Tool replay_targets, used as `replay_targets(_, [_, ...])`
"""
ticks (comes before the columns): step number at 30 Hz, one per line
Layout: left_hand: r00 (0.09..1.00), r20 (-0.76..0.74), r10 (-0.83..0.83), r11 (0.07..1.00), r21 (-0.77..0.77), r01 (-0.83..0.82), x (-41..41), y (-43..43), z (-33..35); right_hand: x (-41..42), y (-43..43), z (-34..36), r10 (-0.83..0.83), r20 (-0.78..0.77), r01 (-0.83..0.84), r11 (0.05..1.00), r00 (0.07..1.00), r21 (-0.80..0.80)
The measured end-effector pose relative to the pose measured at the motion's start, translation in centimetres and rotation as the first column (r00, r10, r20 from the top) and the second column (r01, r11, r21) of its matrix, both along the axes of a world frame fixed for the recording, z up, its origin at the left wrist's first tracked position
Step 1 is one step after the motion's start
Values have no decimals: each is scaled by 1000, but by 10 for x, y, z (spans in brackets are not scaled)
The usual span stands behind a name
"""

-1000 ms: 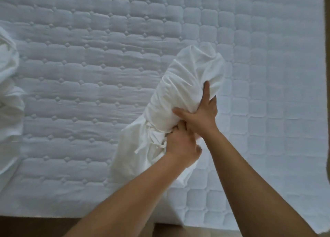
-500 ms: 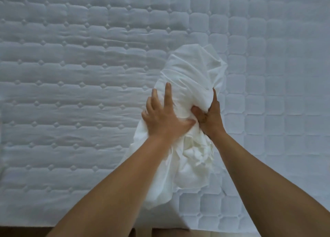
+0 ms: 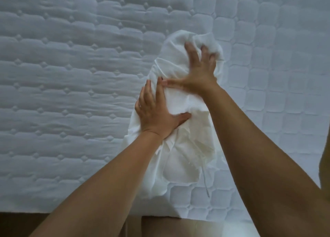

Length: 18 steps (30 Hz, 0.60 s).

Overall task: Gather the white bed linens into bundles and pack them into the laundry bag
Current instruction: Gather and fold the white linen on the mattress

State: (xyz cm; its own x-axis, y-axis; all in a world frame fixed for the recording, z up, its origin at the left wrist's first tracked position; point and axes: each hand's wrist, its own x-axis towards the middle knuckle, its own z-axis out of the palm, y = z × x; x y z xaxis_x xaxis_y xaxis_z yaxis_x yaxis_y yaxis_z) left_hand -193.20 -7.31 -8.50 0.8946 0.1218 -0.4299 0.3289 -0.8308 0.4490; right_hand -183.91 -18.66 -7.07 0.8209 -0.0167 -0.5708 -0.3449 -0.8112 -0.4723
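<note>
A quilted mattress point(image 3: 71, 76) fills the view, with a brown bed edge point(image 3: 71, 224) along the bottom. The left hand point(image 3: 157, 112) lies flat on the left flank of a white linen bundle point(image 3: 180, 165), fingers straight, thumb out, grasping nothing. The bundle lies lengthwise on the mattress, right of centre, under both hands, and a thin cord point(image 3: 205, 183) trails from its near right side. The right hand point(image 3: 198, 71) presses its far end, fingers spread wide, tips sunk into the cloth.
</note>
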Motion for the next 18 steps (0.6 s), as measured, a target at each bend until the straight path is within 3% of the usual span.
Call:
replay_targets(3, [993, 92, 77, 996, -41, -74, -8, 1, 10, 8, -5, -5, 3, 1, -2, 999, 1000, -55])
replay_targets(5, [953, 128, 276, 961, -42, -273, -28, -1, 17, 21, -4, -3, 49, -6, -49, 987, 999, -155])
replay_targets(8, [837, -121, 533, 839, -51, -542, -63, -11, 28, 32, 4, -2, 129, 2, -124, 957, 992, -263])
replay_targets(12, [517, -451, 728, 536, -96, -839, -82, -16, 32, 29, -3, -3, 88, -2, -87, 977, 996, -196])
replay_targets(16, [332, -532, 779, 195, -297, -935, -78, -18, 16, 32, -5, 3, 134, -29, -137, 972, 991, -190])
replay_targets(18, [287, -537, 793, 77, -379, -922, -75, -19, 13, 32, -4, 6, 168, -21, -169, 963, 985, -208])
